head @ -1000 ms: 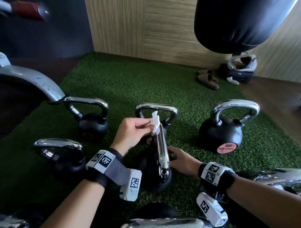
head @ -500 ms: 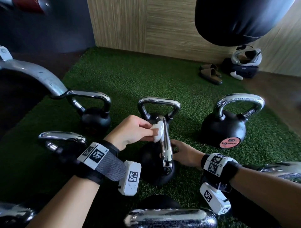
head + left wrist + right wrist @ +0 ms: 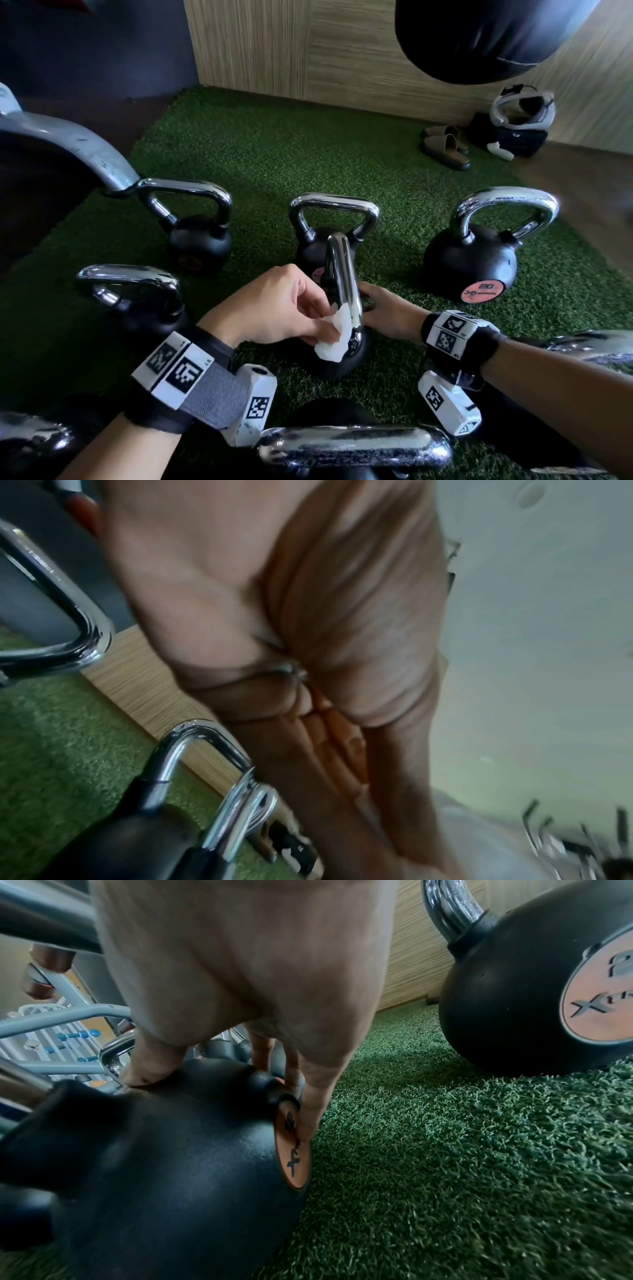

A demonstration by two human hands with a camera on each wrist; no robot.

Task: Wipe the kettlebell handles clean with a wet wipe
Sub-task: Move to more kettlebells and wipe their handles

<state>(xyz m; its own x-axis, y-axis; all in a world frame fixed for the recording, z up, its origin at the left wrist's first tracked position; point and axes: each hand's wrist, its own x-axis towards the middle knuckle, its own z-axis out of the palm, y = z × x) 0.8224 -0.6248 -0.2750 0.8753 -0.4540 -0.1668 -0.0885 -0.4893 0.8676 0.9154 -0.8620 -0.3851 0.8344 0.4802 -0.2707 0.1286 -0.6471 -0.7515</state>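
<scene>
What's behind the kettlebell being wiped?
Another kettlebell stands behind it on the green turf; its chrome handle shows, but the wiped kettlebell hides most of its black body.

Mirror-bright chrome metal kettlebell handle (image 3: 344, 284) at frame centre, above its matt black, finely pebbled ball (image 3: 164, 1150); crumpled white fibrous wet wipe (image 3: 334, 339); rough green artificial turf (image 3: 274, 154); grained wood-look wall panel (image 3: 308, 44) at top.

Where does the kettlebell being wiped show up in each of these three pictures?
Head: kettlebell at centre, handle end-on, between both hands.
Left wrist: cannot tell; the palm blocks it.
Right wrist: its black body fills lower left.
Shared landmark: green turf.
</scene>
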